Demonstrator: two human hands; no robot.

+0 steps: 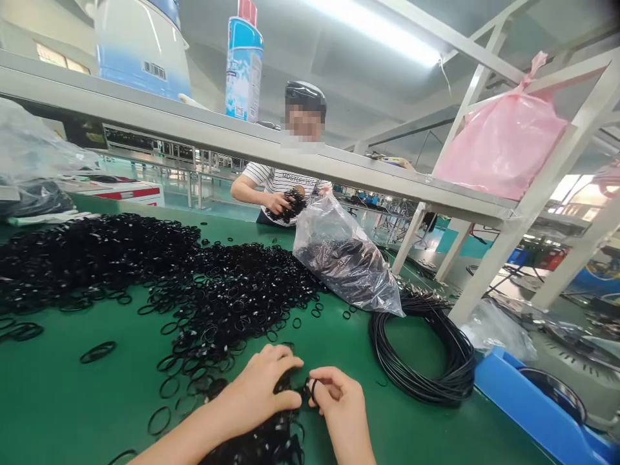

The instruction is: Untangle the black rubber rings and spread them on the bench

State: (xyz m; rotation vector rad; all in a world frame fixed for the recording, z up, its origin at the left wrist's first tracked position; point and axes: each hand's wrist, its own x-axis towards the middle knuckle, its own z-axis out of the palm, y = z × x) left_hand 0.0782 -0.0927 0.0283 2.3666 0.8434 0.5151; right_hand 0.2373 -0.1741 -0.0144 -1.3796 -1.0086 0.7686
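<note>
Many thin black rings (242, 303) lie in a wide loose heap on the green table, and more lie under my forearm. My left hand (265, 386) rests palm down over the near rings, its fingers curled round several of them and its thumb apart from the forefinger. What sits under the palm is partly hidden. Just to its right, my right hand (339, 400) pinches a black ring (314, 391) between thumb and bent fingers. A few dark rings show in the small gap between both hands.
Across the table a person (285, 187) holds a clump of rings beside a clear plastic bag (349, 258) of dark pieces. A coiled black cable (382, 358) and a blue bin (527, 407) stand right. A shelf (213, 126) with a spray can (243, 71) crosses overhead.
</note>
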